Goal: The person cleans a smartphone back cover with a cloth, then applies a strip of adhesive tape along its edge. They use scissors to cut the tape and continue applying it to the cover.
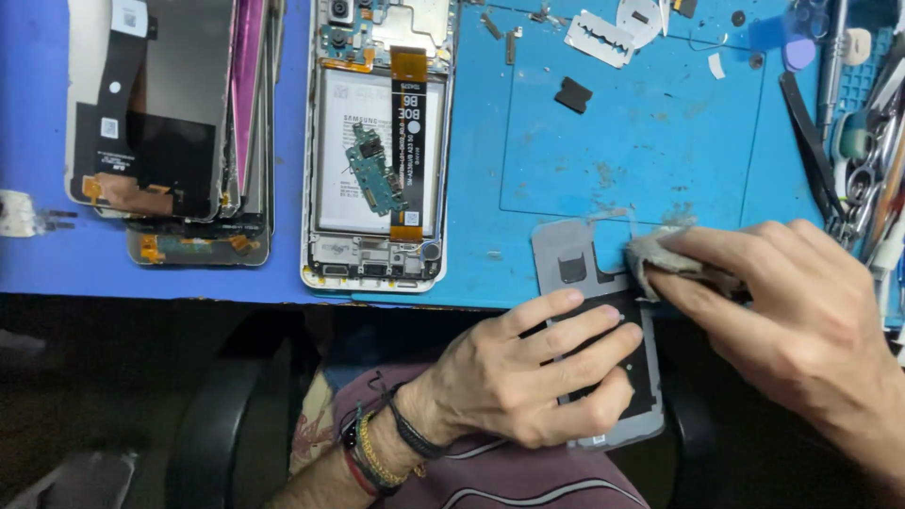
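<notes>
Left hand (pixel 528 377) flat with fingers spread, pressing down a grey phone back cover (pixel 575 259) at the blue mat's (pixel 641 141) near edge, right hand (pixel 801 311) pinching a grubby cloth wad (pixel 660 256) against the cover just beyond the left fingertips, opened phone (pixel 377 141) farther left, razor blade (pixel 600 38) beyond

Grey back cover (pixel 575 254) largely hidden beneath left hand (pixel 528 377) and right hand (pixel 801 311). Stack of screens (pixel 170 113) and opened phone (pixel 377 141) cut off at top edge. Tools (pixel 872 141) at right edge cropped, too jumbled to identify.
</notes>
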